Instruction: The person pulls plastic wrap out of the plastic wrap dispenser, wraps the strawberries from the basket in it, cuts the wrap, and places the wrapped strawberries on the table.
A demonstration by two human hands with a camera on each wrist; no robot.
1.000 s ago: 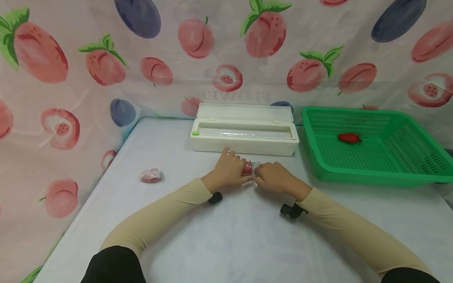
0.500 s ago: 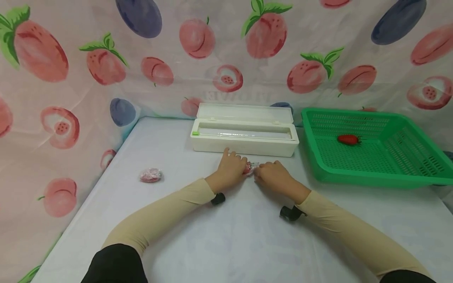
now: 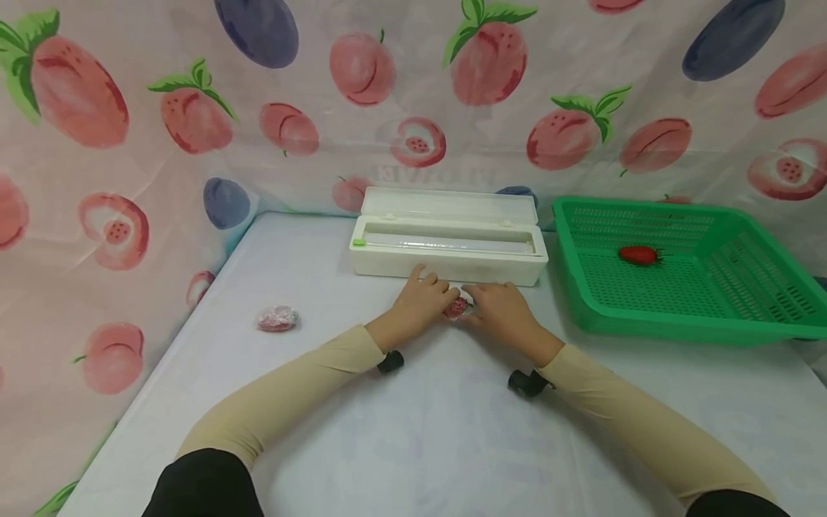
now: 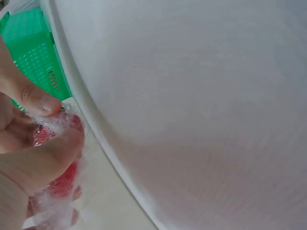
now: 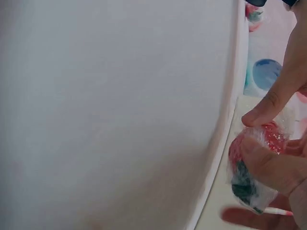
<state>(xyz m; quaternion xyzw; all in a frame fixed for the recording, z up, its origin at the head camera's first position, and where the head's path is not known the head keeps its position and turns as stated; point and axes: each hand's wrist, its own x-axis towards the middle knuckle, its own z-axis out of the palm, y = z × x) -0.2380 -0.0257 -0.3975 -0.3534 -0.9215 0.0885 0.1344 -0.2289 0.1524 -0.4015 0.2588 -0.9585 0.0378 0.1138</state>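
Note:
A red strawberry [image 3: 456,308] in clear plastic wrap is held between both hands above the table, in front of the white box. My left hand [image 3: 416,305] grips it from the left, its thumb pressed across the red side in the left wrist view. From the right, my right hand [image 3: 507,316] pinches the green-leaved end; its thumb [image 5: 264,165] lies over the film in the right wrist view. Crinkled wrap [image 4: 50,208] trails from one end of the fruit. The fingers behind the strawberry are partly hidden.
A long white cling film box [image 3: 446,266] with its lid up stands behind the hands. Another wrapped reddish piece [image 3: 277,319] lies at left. A green basket [image 3: 685,327] at right holds one red strawberry [image 3: 639,255]. Patterned cloth hangs behind.
My right hand has shifted slightly left and its fingers have spread further over the strawberry. The loose film end seen between the hands a second ago is now mostly covered. The left hand barely moved.

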